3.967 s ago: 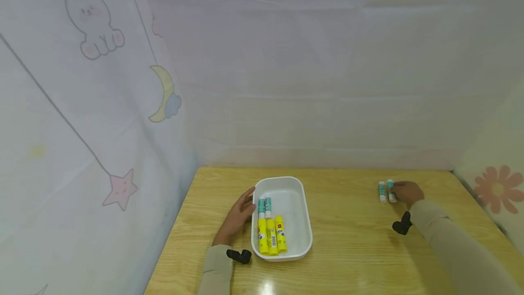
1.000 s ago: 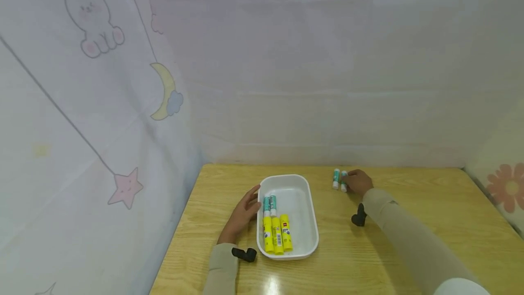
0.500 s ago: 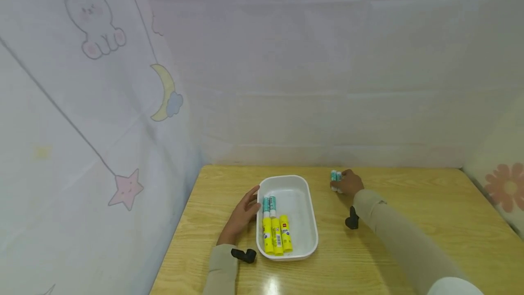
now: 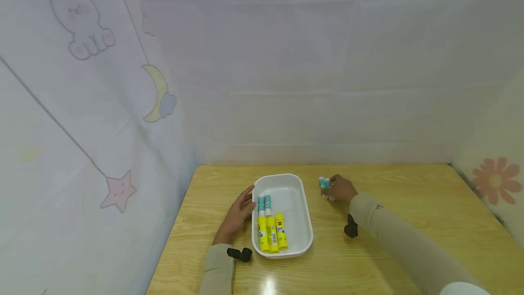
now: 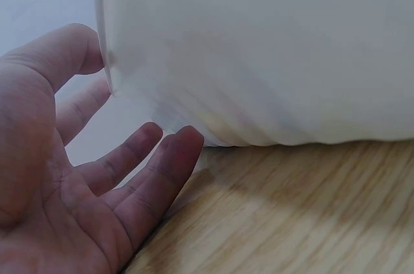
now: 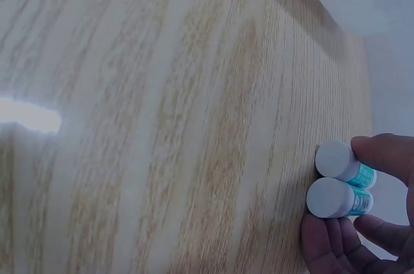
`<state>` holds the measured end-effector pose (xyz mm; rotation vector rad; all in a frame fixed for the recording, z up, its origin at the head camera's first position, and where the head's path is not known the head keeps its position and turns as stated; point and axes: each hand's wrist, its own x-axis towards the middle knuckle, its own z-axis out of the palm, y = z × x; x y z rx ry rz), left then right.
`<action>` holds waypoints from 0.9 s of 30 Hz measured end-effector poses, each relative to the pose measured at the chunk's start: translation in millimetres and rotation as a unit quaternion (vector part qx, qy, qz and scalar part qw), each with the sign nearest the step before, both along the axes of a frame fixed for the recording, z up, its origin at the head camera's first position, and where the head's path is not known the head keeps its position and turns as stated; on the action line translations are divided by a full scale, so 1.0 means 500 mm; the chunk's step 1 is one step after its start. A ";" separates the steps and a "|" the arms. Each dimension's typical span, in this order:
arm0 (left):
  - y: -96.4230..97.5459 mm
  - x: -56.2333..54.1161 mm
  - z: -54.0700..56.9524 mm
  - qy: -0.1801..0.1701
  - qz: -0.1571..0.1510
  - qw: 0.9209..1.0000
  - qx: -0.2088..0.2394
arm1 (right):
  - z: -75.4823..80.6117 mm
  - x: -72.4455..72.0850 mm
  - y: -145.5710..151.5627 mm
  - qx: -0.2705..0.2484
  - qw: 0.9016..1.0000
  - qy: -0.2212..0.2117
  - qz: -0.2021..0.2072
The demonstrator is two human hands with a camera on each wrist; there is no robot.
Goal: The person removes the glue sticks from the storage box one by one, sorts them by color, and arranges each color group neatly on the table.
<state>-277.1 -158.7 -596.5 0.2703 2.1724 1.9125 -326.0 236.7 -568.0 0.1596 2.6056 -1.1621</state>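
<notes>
My right hand [image 4: 343,189] pinches two small teal-and-white glue sticks [image 4: 324,182] side by side, right of a white tray [image 4: 295,208]. In the right wrist view the thumb is on one side and the fingers on the other, with the white ends [image 6: 328,198] facing the camera, close to the tabletop. My left hand [image 4: 237,215] rests against the tray's left side, fingers loosely spread; the left wrist view has thumb and fingertips by the tray wall [image 5: 259,48]. Inside the tray, two teal glue sticks [image 4: 264,205] lie behind three yellow glue sticks [image 4: 272,235], along the left wall.
A wooden table [image 4: 368,249] carries everything. Pale printed cloth [image 4: 266,122] stands behind it and at both sides. Each wrist wears a black camera mount [image 4: 239,254].
My right hand has brought the two teal glue sticks from the far right leftward, near the tray. The small gap between them has closed. My left hand stays by the tray.
</notes>
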 end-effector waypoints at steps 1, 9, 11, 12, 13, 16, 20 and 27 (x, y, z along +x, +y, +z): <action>-0.001 0.000 0.000 0.001 0.000 1.000 0.001 | 0.001 0.001 -0.001 -0.001 1.000 0.001 0.001; 0.007 0.026 0.060 -0.018 -0.023 1.000 0.006 | -0.017 -0.009 0.015 0.010 1.000 0.000 0.004; 0.007 0.026 0.061 -0.016 -0.025 0.999 0.010 | -0.017 -0.010 0.017 0.012 1.000 -0.001 0.005; 0.007 0.025 0.061 -0.016 -0.027 0.999 0.012 | -0.015 -0.010 0.018 0.011 1.000 -0.002 0.006; 0.007 0.024 0.060 -0.016 -0.029 0.999 0.014 | -0.014 -0.010 0.018 0.012 1.000 -0.003 0.007; 0.007 0.018 0.057 -0.015 -0.035 0.999 0.022 | -0.010 -0.009 0.020 0.013 1.000 0.001 0.010; 0.006 0.005 0.029 -0.015 -0.029 0.999 0.020 | -0.007 -0.010 0.020 0.009 1.000 0.004 0.012; 0.008 -0.003 -0.005 0.000 -0.008 1.000 0.008 | -0.003 -0.014 0.024 0.012 1.000 0.003 0.010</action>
